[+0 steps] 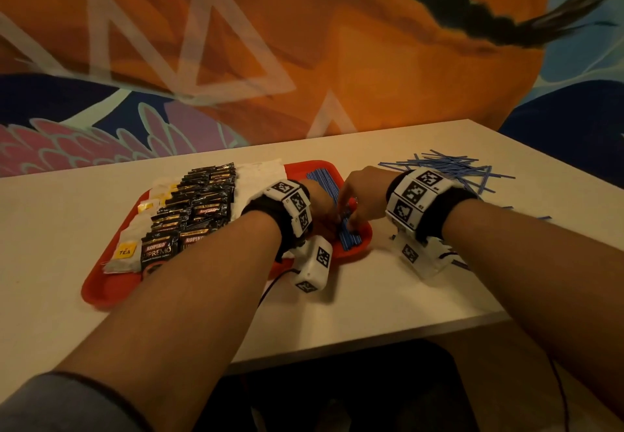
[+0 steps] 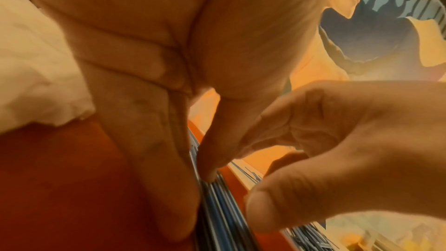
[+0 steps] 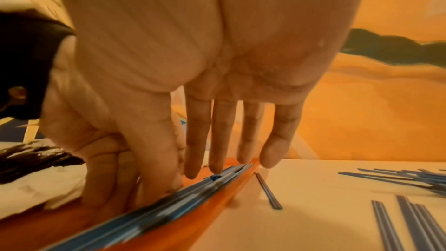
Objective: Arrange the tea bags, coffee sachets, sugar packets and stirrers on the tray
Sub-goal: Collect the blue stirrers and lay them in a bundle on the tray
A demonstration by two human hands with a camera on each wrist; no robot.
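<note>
Left hand (image 1: 320,197) fingers (image 2: 166,188) lying straight against stirrers (image 1: 349,235) | right hand (image 1: 363,195) fingers (image 3: 218,136) extended, touching the same bundle | stirrers lying at right end of red tray (image 1: 101,291), more scattered on bench (image 1: 405,293) at far right | coffee sachets (image 1: 199,205), tea bags (image 1: 126,249) filling tray's left part

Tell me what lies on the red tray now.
On the red tray: tea bags, black coffee sachets, white packets and blue stirrers. Both hands cover the middle of the stirrers; the forearm hides part of the near edge.
</note>
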